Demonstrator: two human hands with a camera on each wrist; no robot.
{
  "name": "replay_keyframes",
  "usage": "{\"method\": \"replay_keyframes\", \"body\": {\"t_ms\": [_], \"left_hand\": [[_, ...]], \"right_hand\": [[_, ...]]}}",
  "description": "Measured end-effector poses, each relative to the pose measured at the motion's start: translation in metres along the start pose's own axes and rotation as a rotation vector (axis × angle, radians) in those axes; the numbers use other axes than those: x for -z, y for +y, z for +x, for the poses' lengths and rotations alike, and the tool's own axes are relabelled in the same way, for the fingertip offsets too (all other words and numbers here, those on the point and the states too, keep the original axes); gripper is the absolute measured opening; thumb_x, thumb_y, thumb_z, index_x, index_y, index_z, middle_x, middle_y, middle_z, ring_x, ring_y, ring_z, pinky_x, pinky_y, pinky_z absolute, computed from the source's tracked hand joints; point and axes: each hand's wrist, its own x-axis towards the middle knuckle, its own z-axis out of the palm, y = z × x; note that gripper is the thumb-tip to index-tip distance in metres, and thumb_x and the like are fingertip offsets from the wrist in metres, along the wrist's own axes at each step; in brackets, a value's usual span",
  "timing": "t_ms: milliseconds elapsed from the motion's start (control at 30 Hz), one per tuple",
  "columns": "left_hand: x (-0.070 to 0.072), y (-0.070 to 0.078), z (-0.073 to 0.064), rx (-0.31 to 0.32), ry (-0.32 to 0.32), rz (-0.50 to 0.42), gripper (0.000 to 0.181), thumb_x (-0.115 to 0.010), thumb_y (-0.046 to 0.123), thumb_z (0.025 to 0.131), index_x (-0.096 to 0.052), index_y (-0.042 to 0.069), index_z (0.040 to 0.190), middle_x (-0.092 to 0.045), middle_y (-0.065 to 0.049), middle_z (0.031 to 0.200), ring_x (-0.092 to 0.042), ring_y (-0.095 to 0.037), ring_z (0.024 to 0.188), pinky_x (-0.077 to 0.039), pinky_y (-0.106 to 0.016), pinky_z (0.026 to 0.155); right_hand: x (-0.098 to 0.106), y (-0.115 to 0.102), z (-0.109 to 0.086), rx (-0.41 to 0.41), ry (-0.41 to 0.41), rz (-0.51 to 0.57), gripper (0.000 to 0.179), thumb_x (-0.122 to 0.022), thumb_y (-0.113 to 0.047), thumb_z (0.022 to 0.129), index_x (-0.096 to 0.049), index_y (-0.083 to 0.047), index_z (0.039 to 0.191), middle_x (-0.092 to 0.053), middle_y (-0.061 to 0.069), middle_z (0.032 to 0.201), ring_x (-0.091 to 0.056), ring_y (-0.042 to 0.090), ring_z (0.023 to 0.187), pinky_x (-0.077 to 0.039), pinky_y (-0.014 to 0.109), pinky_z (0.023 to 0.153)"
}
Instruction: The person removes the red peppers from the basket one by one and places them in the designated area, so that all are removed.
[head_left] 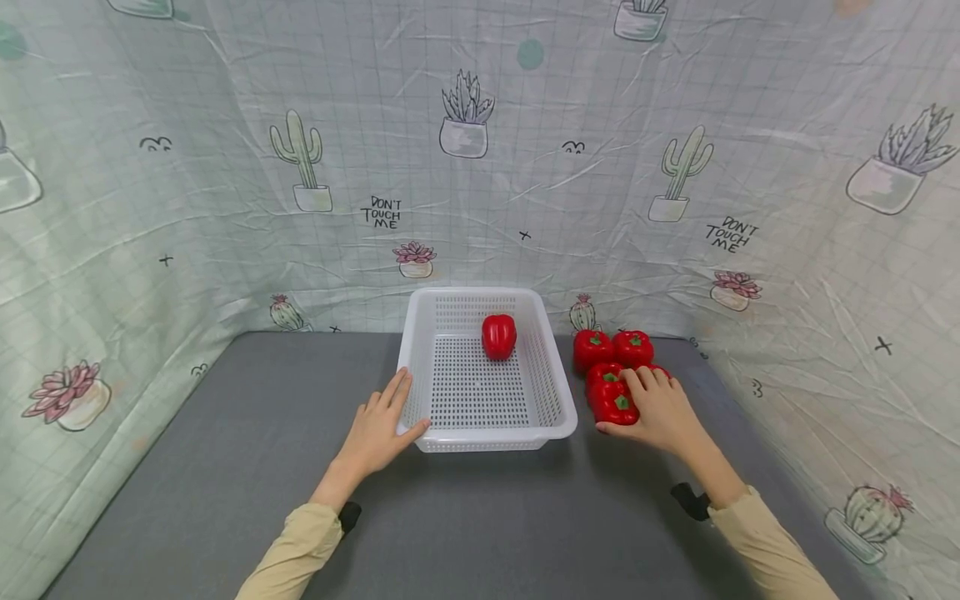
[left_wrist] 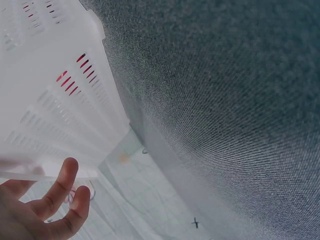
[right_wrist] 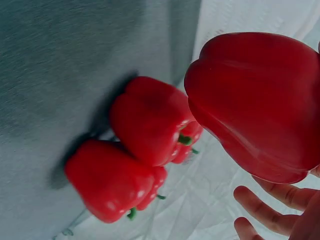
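A white perforated plastic basket holds one red bell pepper near its back right side. My left hand rests at the basket's left front corner, fingers along the left rim and thumb over the front rim. Relaxed fingers hang beside the rim in the left wrist view. To the right of the basket, my right hand grips a red bell pepper between thumb and fingers, its green stem facing up. Several more red bell peppers stand just beyond it, one partly hidden by the hand.
A grey cloth-like surface lies under everything. Behind and along both sides hangs a creased pale curtain printed with cacti and potted plants. The loose peppers cluster near the back edge, close to the curtain.
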Motion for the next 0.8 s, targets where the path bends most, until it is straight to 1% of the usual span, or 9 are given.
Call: {"method": "replay_keyframes", "body": {"t_ms": [133, 400, 667, 800], "left_hand": [[0.000, 0.000, 0.000, 0.000, 0.002, -0.001, 0.076, -0.051, 0.051, 0.083, -0.027, 0.007, 0.140, -0.024, -0.005, 0.148, -0.047, -0.030, 0.100, -0.039, -0.047, 0.075], [-0.001, -0.001, 0.000, -0.007, 0.011, 0.004, 0.075, -0.050, 0.051, 0.083, -0.028, 0.008, 0.140, -0.024, -0.006, 0.148, -0.048, -0.030, 0.099, -0.039, -0.047, 0.074], [-0.002, -0.001, -0.001, -0.002, 0.001, 0.000, 0.076, -0.049, 0.052, 0.083, -0.027, 0.007, 0.141, -0.022, -0.005, 0.148, -0.047, -0.030, 0.100, -0.039, -0.047, 0.076], [-0.002, -0.001, -0.001, -0.004, 0.011, 0.005, 0.076, -0.050, 0.052, 0.083, -0.027, 0.007, 0.140, -0.023, -0.005, 0.148, -0.047, -0.030, 0.100, -0.039, -0.047, 0.075]], "right_hand": [[-0.005, 0.005, -0.003, -0.010, -0.015, -0.029, 0.082, -0.071, -0.057, 0.059, -0.048, -0.003, 0.115, -0.052, 0.017, 0.108, -0.044, 0.036, 0.099, -0.041, 0.052, 0.077], [-0.014, 0.016, -0.006, -0.062, -0.055, -0.013, 0.079, -0.068, -0.056, 0.063, -0.044, -0.002, 0.115, -0.052, 0.021, 0.111, -0.043, 0.039, 0.103, -0.039, 0.053, 0.078], [-0.023, 0.020, -0.010, -0.059, -0.062, -0.023, 0.076, -0.067, -0.057, 0.064, -0.047, 0.000, 0.111, -0.056, 0.020, 0.103, -0.045, 0.036, 0.096, -0.038, 0.050, 0.073], [-0.027, 0.022, -0.010, -0.058, -0.077, -0.032, 0.077, -0.066, -0.058, 0.065, -0.048, 0.000, 0.112, -0.056, 0.019, 0.103, -0.045, 0.036, 0.096, -0.039, 0.051, 0.074]]}}
